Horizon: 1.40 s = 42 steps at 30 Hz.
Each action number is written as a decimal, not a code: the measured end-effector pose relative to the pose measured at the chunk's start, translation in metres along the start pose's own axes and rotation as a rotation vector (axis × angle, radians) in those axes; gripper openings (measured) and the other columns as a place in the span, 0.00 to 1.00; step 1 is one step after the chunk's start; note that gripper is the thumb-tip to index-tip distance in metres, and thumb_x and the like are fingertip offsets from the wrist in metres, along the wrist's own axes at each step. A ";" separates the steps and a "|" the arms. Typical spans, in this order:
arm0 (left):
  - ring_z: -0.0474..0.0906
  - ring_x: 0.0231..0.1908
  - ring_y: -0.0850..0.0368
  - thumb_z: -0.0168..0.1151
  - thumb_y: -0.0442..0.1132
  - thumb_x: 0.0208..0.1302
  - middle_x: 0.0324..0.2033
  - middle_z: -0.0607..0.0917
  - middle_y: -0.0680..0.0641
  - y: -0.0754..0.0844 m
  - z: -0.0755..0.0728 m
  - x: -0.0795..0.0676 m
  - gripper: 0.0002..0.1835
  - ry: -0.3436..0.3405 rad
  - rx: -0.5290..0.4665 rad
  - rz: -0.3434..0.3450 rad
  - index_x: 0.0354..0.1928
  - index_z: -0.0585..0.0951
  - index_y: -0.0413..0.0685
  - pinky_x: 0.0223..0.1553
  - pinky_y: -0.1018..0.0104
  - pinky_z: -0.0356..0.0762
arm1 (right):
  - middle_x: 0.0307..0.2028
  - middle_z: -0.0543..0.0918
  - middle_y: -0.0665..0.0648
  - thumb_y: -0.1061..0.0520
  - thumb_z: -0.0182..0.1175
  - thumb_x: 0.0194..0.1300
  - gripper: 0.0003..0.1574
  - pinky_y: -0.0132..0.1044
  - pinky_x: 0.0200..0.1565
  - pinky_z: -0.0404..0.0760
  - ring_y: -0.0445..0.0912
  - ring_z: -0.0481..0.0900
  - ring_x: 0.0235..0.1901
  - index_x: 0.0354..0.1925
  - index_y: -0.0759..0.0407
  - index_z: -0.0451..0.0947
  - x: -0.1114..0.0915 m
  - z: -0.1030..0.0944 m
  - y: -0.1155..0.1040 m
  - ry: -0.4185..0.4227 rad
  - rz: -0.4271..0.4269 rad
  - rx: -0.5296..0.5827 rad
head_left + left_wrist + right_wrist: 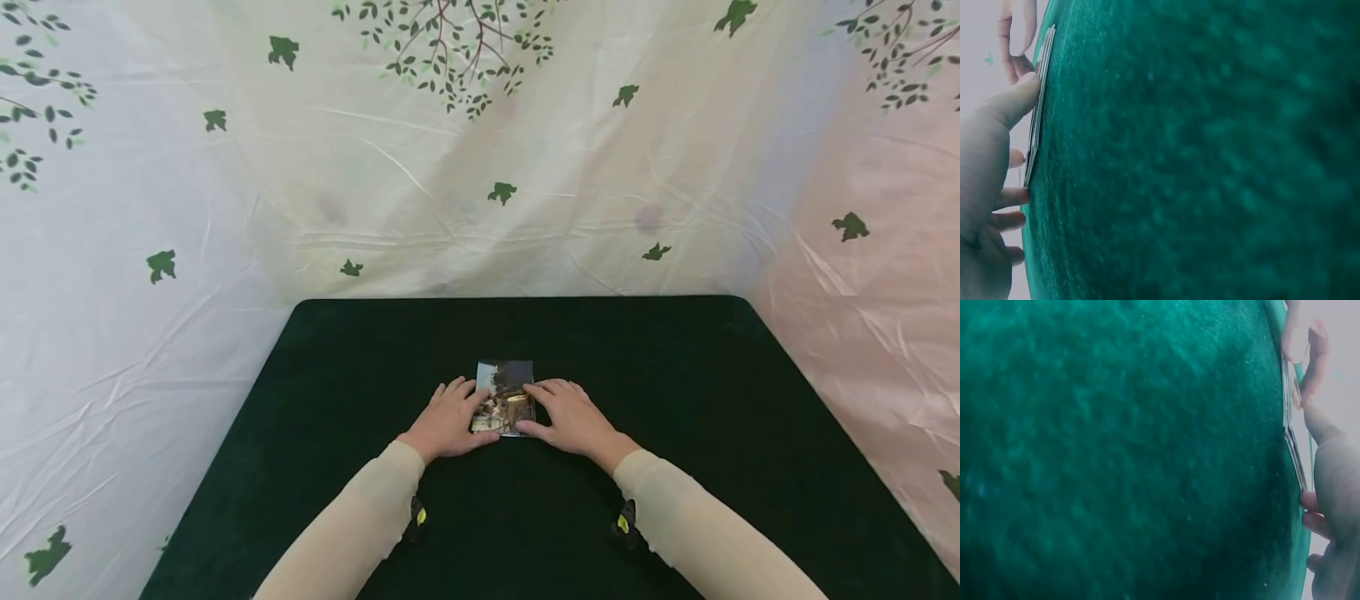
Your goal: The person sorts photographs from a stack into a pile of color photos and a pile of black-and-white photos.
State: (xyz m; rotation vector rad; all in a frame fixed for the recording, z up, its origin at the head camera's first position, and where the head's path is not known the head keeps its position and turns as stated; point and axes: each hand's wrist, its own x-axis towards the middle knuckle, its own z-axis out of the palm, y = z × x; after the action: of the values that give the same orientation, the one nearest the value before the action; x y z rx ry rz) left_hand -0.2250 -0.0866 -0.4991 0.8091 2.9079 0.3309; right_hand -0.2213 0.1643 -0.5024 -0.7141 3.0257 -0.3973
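Observation:
A small, flat rectangular picture (504,377) lies on the dark green tabletop between the two hands, its printed scene facing up. From the left wrist view its edge (1040,106) appears as several thin layers. The left hand (450,418) touches its left side, the thumb along the near edge and the index finger over the face. On the opposite side, the right hand (576,421) rests its thumb and index finger on the picture, with other fingers beside it. A slight bend or step shows along the layered edge (1287,431) in the right wrist view.
The green cloth-covered table (360,350) stretches out around the hands. Pale fabric (420,208) printed with green leaves and branches hangs behind it and on both sides. Dark wrist straps (417,517) are worn over the cream sleeves (352,517).

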 end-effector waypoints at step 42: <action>0.58 0.67 0.46 0.60 0.65 0.59 0.67 0.65 0.42 0.013 0.003 -0.006 0.38 0.063 -0.046 -0.018 0.66 0.70 0.52 0.66 0.48 0.54 | 0.52 0.78 0.54 0.49 0.74 0.51 0.47 0.50 0.56 0.71 0.50 0.72 0.54 0.66 0.52 0.66 0.003 0.004 -0.008 0.079 0.261 0.417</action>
State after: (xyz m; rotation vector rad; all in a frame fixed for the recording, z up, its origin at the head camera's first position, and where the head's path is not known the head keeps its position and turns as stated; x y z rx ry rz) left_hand -0.2129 -0.0778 -0.4985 0.7794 2.9521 0.4269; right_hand -0.2198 0.1547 -0.5042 -0.2790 2.8964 -1.0187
